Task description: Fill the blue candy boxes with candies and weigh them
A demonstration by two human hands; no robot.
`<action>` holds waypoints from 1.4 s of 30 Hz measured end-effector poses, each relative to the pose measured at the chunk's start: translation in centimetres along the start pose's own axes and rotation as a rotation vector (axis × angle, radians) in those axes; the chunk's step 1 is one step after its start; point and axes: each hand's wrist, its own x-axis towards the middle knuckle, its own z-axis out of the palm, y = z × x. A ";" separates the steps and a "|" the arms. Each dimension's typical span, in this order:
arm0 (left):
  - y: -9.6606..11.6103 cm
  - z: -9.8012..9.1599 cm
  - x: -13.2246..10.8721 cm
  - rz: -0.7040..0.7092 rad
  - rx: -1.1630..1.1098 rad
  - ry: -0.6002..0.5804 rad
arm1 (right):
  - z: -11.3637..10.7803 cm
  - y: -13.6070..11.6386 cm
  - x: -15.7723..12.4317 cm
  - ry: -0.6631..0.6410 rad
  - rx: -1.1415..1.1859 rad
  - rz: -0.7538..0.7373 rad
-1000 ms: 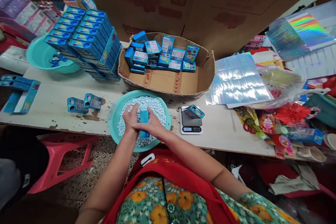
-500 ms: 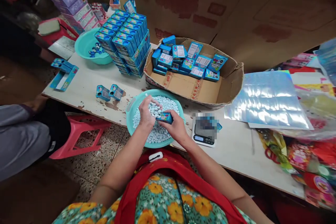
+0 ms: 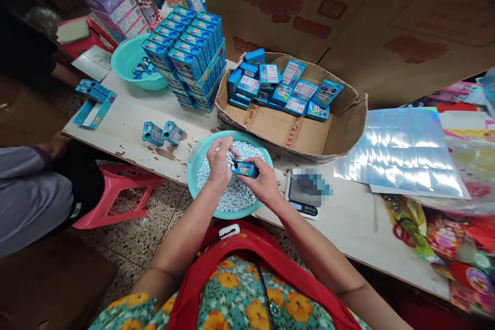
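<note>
Over the teal basin (image 3: 192,160) of white pellets (image 3: 235,198), the right hand (image 3: 266,185) grips a small blue box (image 3: 244,168) while the left hand (image 3: 218,162), curled on pellets, feeds its mouth; holding it low should catch spills.

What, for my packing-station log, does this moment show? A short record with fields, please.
left hand: fingers curled on white pellets at the box end
right hand: holds the small blue box over the bowl
bowl: teal, full of pellets, at the table edge
scale: right of the bowl, blurred
tray: cardboard, loose blue boxes at its back
stack: blue boxes, beside a far bowl
other person: seated left, by a pink stool
</note>
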 end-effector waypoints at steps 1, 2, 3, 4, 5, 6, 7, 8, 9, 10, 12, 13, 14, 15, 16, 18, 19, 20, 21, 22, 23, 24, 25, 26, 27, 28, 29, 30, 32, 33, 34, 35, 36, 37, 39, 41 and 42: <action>0.0 0.0 0.0 0.020 0.023 -0.001 | 0.0 0.1 0.1 -0.004 0.007 0.002; 0.0 0.0 0.0 0.042 0.048 -0.001 | 0.0 0.1 0.1 -0.007 0.014 0.007; 0.0 0.0 0.0 0.060 0.069 -0.003 | -0.1 0.1 0.2 -0.005 0.020 0.015; 0.1 0.1 0.0 0.075 0.083 -0.004 | -0.1 0.1 0.2 0.001 0.025 0.025; 0.2 0.1 -0.1 0.085 0.089 -0.007 | -0.1 0.0 0.2 0.008 0.028 0.031; 0.3 0.2 -0.1 0.090 0.091 -0.014 | -0.1 -0.1 0.2 0.017 0.032 0.034; 0.4 0.3 -0.1 0.093 0.093 -0.020 | -0.1 -0.3 0.2 0.028 0.035 0.035; 0.5 0.4 -0.1 0.096 0.096 -0.022 | -0.1 -0.4 0.2 0.041 0.035 0.033; 0.6 0.5 -0.1 0.099 0.102 -0.020 | -0.1 -0.6 0.2 0.050 0.034 0.030; 0.6 0.6 0.0 0.101 0.108 -0.017 | -0.1 -0.7 0.3 0.053 0.032 0.030; 0.6 0.8 0.1 0.104 0.114 -0.011 | 0.0 -0.9 0.3 0.048 0.022 0.041; 0.6 0.8 0.2 0.104 0.109 -0.007 | 0.0 -0.9 0.3 0.046 0.020 0.048; 0.5 0.9 0.2 0.097 0.098 -0.007 | 0.1 -0.9 0.4 0.047 0.022 0.054; 0.4 0.9 0.2 0.085 0.086 -0.011 | 0.1 -0.8 0.4 0.050 0.027 0.059; 0.4 0.9 0.3 0.070 0.071 -0.013 | 0.1 -0.7 0.5 0.058 0.033 0.061; 0.2 0.9 0.3 0.042 0.041 -0.017 | 0.2 -0.4 0.6 0.067 0.044 0.065; 0.1 0.9 0.2 0.032 0.030 -0.021 | 0.2 -0.3 0.7 0.067 0.046 0.071; 0.1 0.9 0.2 0.026 0.023 -0.021 | 0.1 -0.2 0.7 0.066 0.047 0.078; 0.0 0.9 0.2 0.021 0.018 -0.020 | 0.1 -0.2 0.8 0.065 0.048 0.083; 0.0 0.9 0.3 0.017 0.016 -0.020 | 0.0 -0.1 0.8 0.064 0.049 0.087; 0.0 1.0 0.3 0.013 0.016 -0.020 | -0.1 -0.1 0.8 0.065 0.052 0.088; 0.0 1.0 0.4 0.013 0.017 -0.021 | -0.2 -0.2 0.8 0.065 0.057 0.083; 0.0 1.0 0.4 0.016 0.019 -0.028 | -0.3 -0.2 0.8 0.066 0.064 0.074; 0.0 1.1 0.5 0.019 0.021 -0.046 | -0.3 -0.2 0.8 0.069 0.073 0.063; -0.1 1.2 0.5 0.023 0.025 -0.073 | -0.4 -0.2 0.8 0.073 0.080 0.056; -0.1 1.3 0.5 0.027 0.032 -0.101 | -0.5 -0.2 0.8 0.078 0.086 0.052; -0.2 1.3 0.4 0.026 0.039 -0.125 | -0.5 -0.1 0.8 0.082 0.088 0.054; -0.2 1.4 0.4 0.023 0.045 -0.143 | -0.5 0.1 0.9 0.085 0.090 0.059; -0.2 1.6 0.2 0.009 0.051 -0.172 | -0.4 0.4 1.0 0.084 0.096 0.070; -0.2 1.7 0.1 -0.005 0.050 -0.193 | -0.4 0.5 1.1 0.082 0.100 0.076; -0.1 1.7 0.1 -0.017 0.048 -0.220 | -0.5 0.6 1.1 0.082 0.104 0.082; 0.0 1.5 0.3 -0.017 0.045 -0.243 | -0.6 0.7 1.1 0.084 0.108 0.092; -0.1 1.3 0.7 -0.002 0.047 -0.248 | -0.7 0.8 0.9 0.086 0.115 0.104; -0.3 0.9 1.3 0.026 0.058 -0.228 | -0.9 0.8 0.8 0.089 0.127 0.116; -1.4 -0.3 3.0 0.116 0.164 -0.142 | -1.6 0.6 0.2 0.097 0.169 0.132; -3.5 -1.6 5.1 0.213 0.444 -0.133 | -2.3 0.4 -0.5 0.107 0.213 0.130; -4.8 -2.2 5.9 0.262 0.629 -0.184 | -2.7 0.3 -0.9 0.115 0.223 0.130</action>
